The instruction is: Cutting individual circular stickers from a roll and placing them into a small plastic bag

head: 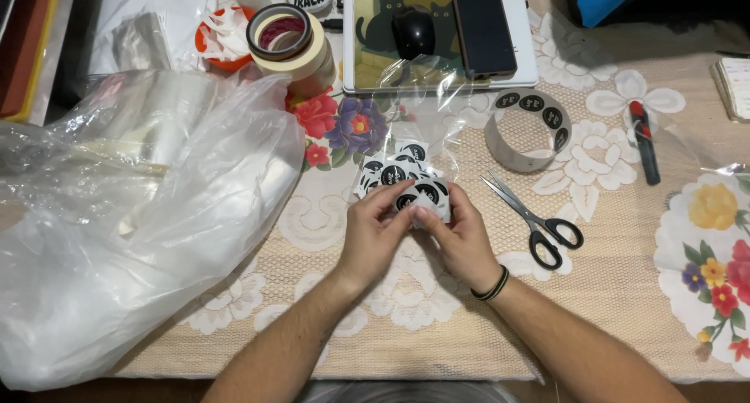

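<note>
- While both hands pinch one round black sticker on white backing (422, 197), left grip (373, 233) and right grip (461, 239) pressed together.
- Beyond the grip, cut black-and-white stickers (394, 169) pile up; the curled sticker strip (530, 130) remains uncut.

Plastic bag (133, 239) blocks left; scissors (535, 219) right; near edge free.

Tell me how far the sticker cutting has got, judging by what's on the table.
Done: a heap of cut sticker squares lies by the hands. In hand: the left hand and right hand pinch one round black sticker piece together. Left: the curled sticker strip carries several uncut stickers; the scissors lie set down, blades open.
</note>
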